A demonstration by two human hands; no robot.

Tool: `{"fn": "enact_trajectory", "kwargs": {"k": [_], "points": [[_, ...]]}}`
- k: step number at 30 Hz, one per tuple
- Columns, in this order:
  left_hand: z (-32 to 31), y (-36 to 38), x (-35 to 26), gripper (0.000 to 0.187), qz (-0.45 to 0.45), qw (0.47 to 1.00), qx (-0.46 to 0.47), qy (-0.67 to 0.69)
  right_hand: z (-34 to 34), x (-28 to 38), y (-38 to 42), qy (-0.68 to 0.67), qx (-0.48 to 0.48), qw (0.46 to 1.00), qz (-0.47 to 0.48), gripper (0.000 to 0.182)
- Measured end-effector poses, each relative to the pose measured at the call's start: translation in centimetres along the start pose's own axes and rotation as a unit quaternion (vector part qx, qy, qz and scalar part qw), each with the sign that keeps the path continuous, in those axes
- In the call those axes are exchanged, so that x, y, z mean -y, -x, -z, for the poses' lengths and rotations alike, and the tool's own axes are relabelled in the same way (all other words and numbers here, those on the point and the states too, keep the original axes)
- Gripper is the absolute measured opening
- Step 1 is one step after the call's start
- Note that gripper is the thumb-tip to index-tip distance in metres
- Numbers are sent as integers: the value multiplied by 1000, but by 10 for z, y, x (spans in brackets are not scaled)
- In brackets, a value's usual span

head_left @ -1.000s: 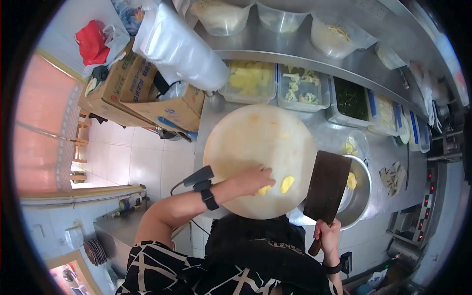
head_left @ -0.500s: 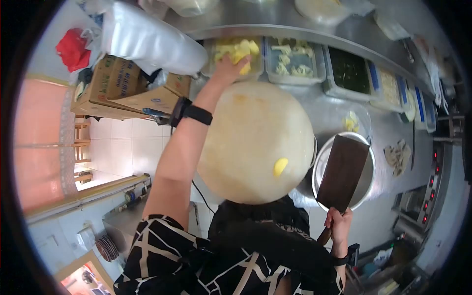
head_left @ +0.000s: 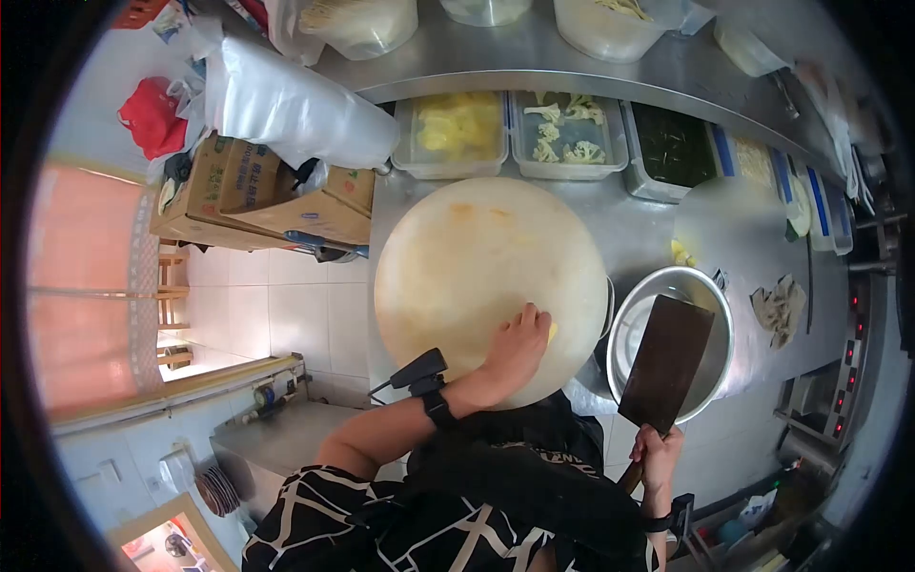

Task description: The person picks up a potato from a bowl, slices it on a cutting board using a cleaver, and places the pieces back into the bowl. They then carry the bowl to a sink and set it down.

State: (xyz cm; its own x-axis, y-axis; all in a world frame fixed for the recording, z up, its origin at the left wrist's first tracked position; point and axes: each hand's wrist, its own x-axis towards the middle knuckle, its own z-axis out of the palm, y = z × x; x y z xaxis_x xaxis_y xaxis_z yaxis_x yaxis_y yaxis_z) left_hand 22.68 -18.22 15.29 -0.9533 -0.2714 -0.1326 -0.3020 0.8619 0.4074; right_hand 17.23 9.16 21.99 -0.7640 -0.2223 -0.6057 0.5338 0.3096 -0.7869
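1. Wrapping closed around the handle, the right hand point(head_left: 658, 456) has the cleaver point(head_left: 667, 362) clamped firmly, no gap that I can see. Blade's lying broadside over the steel bowl point(head_left: 720, 367), well clear of the other hand. Whether it touches the rim, can't tell.

2. Left hand point(head_left: 518, 353) is low over the board, fingers bunched close together, barely open. 1 yellow piece point(head_left: 553, 331) pokes out beside the fingertips. Can't tell if it's pinched or just covered, since the hand hides most of it.

3. My 2 cents on doing this bit well: lay the piece flat-side down if it has one, press lightly from above, and curl the fingertips back with the thumb tucked behind. It looks small and could skid, so I'd go easy on pressure and park the blade away from those fingers while placing it.

4. Further out, that's all on a round board point(head_left: 457, 267), bowl just beside it. Past the far edge sit 2 clear tubs: 1 with yellow pieces point(head_left: 459, 129), 1 with cauliflower point(head_left: 583, 153).
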Motion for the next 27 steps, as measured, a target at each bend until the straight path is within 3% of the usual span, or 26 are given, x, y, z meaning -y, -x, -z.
{"fn": "enact_trajectory", "kwargs": {"k": [5,8,10,11,13,14,16,19,21,24,27], "points": [[1,-10,10,29,48,995,51,66,3,0,0,-3,13,1000,17,19],[6,-12,27,18,-34,991,16,130,13,-7,2,-6,9,1000,6,18],[40,-37,44,15,57,947,-27,316,20,-13,5,-18,-18,1000,7,17],[59,-56,56,10,83,947,-67,302,25,-13,8,-35,-19,999,3,12],[95,-94,88,16,86,871,-122,468,32,-16,11,-42,-34,999,-2,12],[116,-105,94,19,75,923,-168,338,39,-17,15,-45,-51,998,-6,11],[76,-145,152,22,46,915,-319,241,49,-18,21,-45,-66,997,-16,12],[81,-134,49,28,29,890,-269,367,68,-28,27,-61,-117,991,-7,13],[41,-132,-2,26,-17,898,-100,427,83,-35,29,-61,-141,988,-9,17],[-21,-124,-82,27,-125,930,66,338,98,-42,24,-92,-176,980,-22,17],[-66,-129,-145,36,-220,925,163,263,112,-52,20,-103,-174,979,-15,17]]}}
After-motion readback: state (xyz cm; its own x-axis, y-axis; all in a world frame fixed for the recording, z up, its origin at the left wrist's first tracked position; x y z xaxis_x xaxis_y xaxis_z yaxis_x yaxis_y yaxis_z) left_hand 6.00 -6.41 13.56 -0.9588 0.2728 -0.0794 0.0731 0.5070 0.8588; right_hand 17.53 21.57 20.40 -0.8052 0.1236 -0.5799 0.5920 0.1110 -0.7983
